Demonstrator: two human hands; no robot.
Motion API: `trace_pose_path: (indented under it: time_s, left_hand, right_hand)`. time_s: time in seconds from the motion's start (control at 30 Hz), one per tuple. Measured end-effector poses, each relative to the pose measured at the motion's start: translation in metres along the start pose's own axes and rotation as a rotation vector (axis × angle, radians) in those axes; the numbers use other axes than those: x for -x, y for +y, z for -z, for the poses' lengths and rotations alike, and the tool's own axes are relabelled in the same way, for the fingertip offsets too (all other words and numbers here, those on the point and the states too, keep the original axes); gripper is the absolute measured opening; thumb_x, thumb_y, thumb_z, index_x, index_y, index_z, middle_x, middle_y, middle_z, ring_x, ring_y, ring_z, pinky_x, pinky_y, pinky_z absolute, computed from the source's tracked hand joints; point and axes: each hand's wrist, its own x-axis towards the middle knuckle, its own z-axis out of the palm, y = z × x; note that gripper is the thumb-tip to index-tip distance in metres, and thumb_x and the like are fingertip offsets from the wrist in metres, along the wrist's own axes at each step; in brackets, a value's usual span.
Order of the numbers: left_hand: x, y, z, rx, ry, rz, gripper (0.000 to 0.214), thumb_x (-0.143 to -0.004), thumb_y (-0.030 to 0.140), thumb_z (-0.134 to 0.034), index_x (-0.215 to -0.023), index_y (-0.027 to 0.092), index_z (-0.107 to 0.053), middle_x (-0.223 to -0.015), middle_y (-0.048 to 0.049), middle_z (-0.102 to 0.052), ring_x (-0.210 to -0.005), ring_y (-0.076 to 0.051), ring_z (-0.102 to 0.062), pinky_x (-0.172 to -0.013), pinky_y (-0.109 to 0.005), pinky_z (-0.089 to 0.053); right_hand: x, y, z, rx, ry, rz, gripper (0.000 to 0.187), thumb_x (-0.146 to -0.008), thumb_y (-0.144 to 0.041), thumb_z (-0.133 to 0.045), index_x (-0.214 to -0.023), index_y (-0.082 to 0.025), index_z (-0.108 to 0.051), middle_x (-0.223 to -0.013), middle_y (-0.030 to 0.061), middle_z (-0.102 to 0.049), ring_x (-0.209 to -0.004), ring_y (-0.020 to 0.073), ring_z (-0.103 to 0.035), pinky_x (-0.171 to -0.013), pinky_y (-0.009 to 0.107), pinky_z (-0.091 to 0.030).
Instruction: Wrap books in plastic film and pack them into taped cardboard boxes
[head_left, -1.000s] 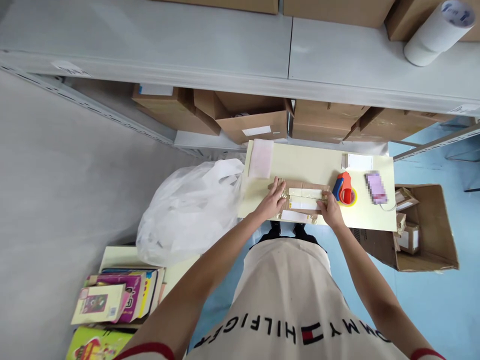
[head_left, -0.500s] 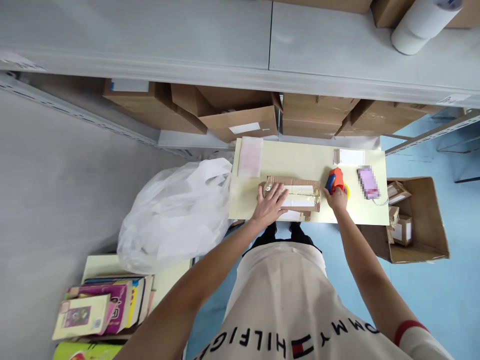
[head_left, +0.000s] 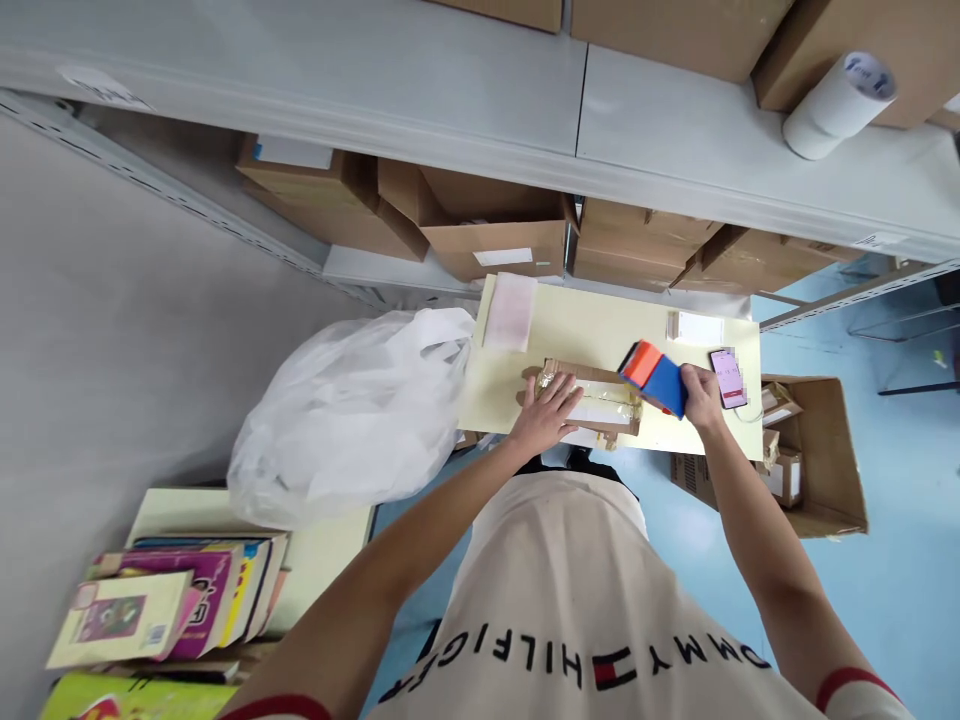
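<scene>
A narrow cardboard box (head_left: pixel 600 400), with clear tape and white paper along its top, lies near the table's front edge. My left hand (head_left: pixel 547 412) rests on its left part, fingers spread flat. In my right hand (head_left: pixel 701 396), closed round the handle, is a blue and orange tape dispenser (head_left: pixel 651 376). It is lifted over the box's right end; whether it touches the box I cannot tell. Part of another white-labelled piece shows under the box's front edge.
A phone (head_left: pixel 727 378), a stack of white labels (head_left: pixel 697 328) and a pinkish sheet (head_left: pixel 511 312) lie on the pale table (head_left: pixel 577 325). Right of it is an open carton (head_left: pixel 829 460) holding small boxes. At left are a white plastic bag (head_left: pixel 337 420) and books (head_left: pixel 202 600). Shelves (head_left: pixel 450 120) stand behind.
My right hand has raised the tape dispenser off the table and turned it, bringing its head left towards the box. My left hand stays on the box. The camera view has tilted.
</scene>
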Motion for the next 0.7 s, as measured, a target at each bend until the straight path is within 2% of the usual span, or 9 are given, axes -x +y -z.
trace_pose_path:
  time_s: [0.07, 0.17, 0.33, 0.4, 0.47, 0.53, 0.6, 0.63, 0.7]
  left_hand:
    - [0.001, 0.002, 0.000, -0.001, -0.003, 0.000, 0.066, -0.090, 0.033, -0.063, -0.150, 0.025, -0.040, -0.159, -0.0147, -0.034, -0.148, -0.036, -0.028, -0.116, -0.072, -0.004]
    - [-0.001, 0.003, 0.001, -0.011, 0.019, 0.002, 0.066, -0.089, 0.033, -0.064, -0.150, 0.024, -0.041, -0.158, -0.0149, -0.035, -0.148, -0.036, -0.028, -0.117, -0.071, -0.003]
    - [0.000, 0.004, 0.004, -0.011, 0.023, -0.003, 0.065, -0.087, 0.033, -0.066, -0.148, 0.027, -0.044, -0.158, -0.0135, -0.036, -0.147, -0.037, -0.031, -0.117, -0.071, -0.006]
    - [0.003, 0.004, 0.009, 0.014, 0.019, -0.007, 0.066, -0.087, 0.036, -0.066, -0.148, 0.027, -0.044, -0.158, -0.0132, -0.036, -0.147, -0.037, -0.030, -0.118, -0.069, -0.005]
    - [0.006, 0.005, 0.016, 0.094, 0.067, 0.013, 0.067, -0.086, 0.042, -0.065, -0.147, 0.024, -0.045, -0.158, -0.0145, -0.036, -0.147, -0.038, -0.030, -0.119, -0.067, -0.007]
    - [0.004, 0.007, 0.025, 0.275, 0.178, 0.090, 0.066, -0.088, 0.047, -0.060, -0.146, 0.019, -0.046, -0.157, -0.0165, -0.038, -0.147, -0.036, -0.032, -0.120, -0.063, -0.015]
    - [-0.004, 0.010, 0.033, 0.579, 0.265, 0.240, 0.063, -0.090, 0.047, -0.056, -0.144, 0.017, -0.046, -0.153, -0.0178, -0.044, -0.140, -0.032, -0.044, -0.116, -0.054, -0.031]
    - [-0.010, 0.012, 0.036, 0.763, 0.259, 0.332, 0.060, -0.091, 0.047, -0.055, -0.143, 0.018, -0.046, -0.148, -0.0176, -0.049, -0.133, -0.029, -0.052, -0.110, -0.049, -0.041]
    - [-0.024, 0.017, 0.042, 1.116, 0.141, 0.488, 0.051, -0.092, 0.047, -0.053, -0.136, 0.020, -0.053, -0.135, -0.0150, -0.062, -0.112, -0.024, -0.067, -0.094, -0.039, -0.053]
  right_hand:
    - [-0.002, -0.020, -0.007, 0.037, -0.100, 0.073, 0.058, -0.084, -0.070, -0.048, -0.053, -0.024, -0.029, -0.053, -0.0045, -0.024, -0.051, 0.0104, -0.024, -0.047, 0.027, -0.022]
    - [-0.007, -0.036, -0.015, 0.092, -0.135, 0.126, 0.061, -0.083, -0.072, -0.049, -0.051, -0.023, -0.031, -0.052, -0.0044, -0.025, -0.051, 0.0095, -0.024, -0.047, 0.026, -0.021]
    - [-0.015, -0.032, -0.021, 0.126, -0.317, -0.012, 0.065, -0.077, -0.080, -0.048, -0.048, -0.023, -0.030, -0.048, -0.0045, -0.027, -0.046, 0.0081, -0.025, -0.042, 0.026, -0.021]
    - [-0.016, -0.026, -0.022, 0.167, -0.327, -0.032, 0.066, -0.075, -0.080, -0.048, -0.048, -0.023, -0.030, -0.047, -0.0041, -0.028, -0.046, 0.0080, -0.026, -0.042, 0.026, -0.022]
    - [-0.016, -0.022, -0.021, 0.172, -0.335, -0.042, 0.066, -0.075, -0.081, -0.048, -0.048, -0.023, -0.030, -0.048, -0.0040, -0.028, -0.046, 0.0080, -0.027, -0.041, 0.026, -0.021]
    - [-0.015, -0.017, -0.018, 0.154, -0.354, -0.045, 0.066, -0.075, -0.081, -0.048, -0.049, -0.023, -0.031, -0.048, -0.0039, -0.029, -0.046, 0.0080, -0.027, -0.041, 0.026, -0.022]
    - [-0.015, -0.013, -0.015, 0.135, -0.358, -0.049, 0.066, -0.074, -0.083, -0.047, -0.049, -0.023, -0.031, -0.048, -0.0041, -0.029, -0.045, 0.0079, -0.027, -0.041, 0.026, -0.021]
    - [-0.015, -0.012, -0.015, 0.126, -0.356, -0.049, 0.067, -0.074, -0.084, -0.046, -0.050, -0.023, -0.031, -0.048, -0.0043, -0.028, -0.045, 0.0079, -0.026, -0.041, 0.026, -0.021]
    - [-0.015, -0.010, -0.014, 0.120, -0.356, -0.040, 0.068, -0.073, -0.086, -0.045, -0.050, -0.023, -0.031, -0.048, -0.0045, -0.027, -0.045, 0.0078, -0.026, -0.040, 0.026, -0.021]
